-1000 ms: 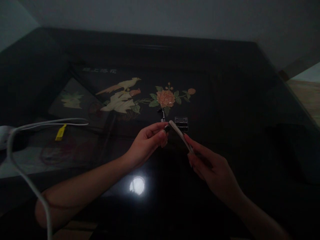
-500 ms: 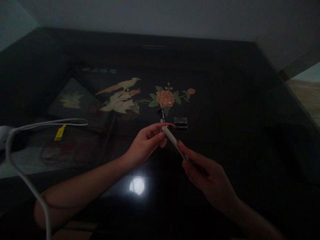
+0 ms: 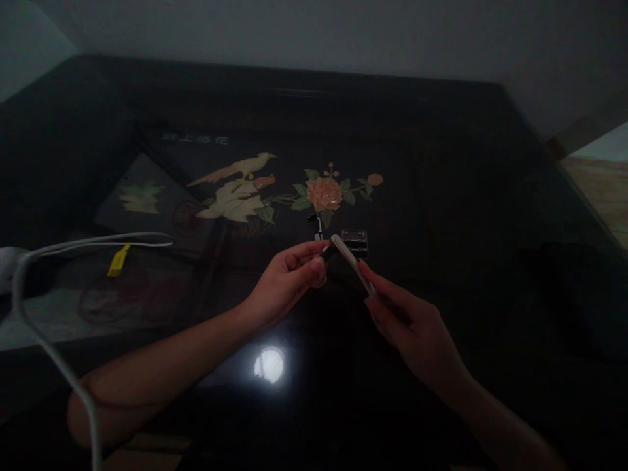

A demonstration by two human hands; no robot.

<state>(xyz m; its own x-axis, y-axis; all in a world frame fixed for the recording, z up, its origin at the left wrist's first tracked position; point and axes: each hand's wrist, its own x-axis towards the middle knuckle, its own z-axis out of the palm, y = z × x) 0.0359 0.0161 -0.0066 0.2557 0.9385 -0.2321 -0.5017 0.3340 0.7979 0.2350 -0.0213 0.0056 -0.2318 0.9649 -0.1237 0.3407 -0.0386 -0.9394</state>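
left hand [image 3: 287,282]: held above the dark table, fingers curled in and pinched together on a small dark piece [image 3: 328,252] that pokes out past the thumb tip; the room is too dim to tell what the piece is
right hand [image 3: 409,320]: held low and to the right of the left one, fingers closed around the lower end of a pale slim stick [image 3: 352,263]
pale slim stick: slants up and left from the right fingers, its rounded far end just beside the dark piece at the left fingertips; touching or only very close, i cannot tell
small clear box [image 3: 355,242]: lies on the table just beyond the stick's far end, a little past both sets of fingertips
small metal bit [image 3: 318,229]: on the table just beyond the left fingertips, under the flower
table [image 3: 466,196]: black and glossy, with a lamp glare below the two wrists
inlay: an orange flower [image 3: 324,192] and a pale bird [image 3: 244,167], beyond the fingers
white cable [image 3: 59,353]: loops far to the left of the left forearm, with a yellow tag [image 3: 119,260] beside it
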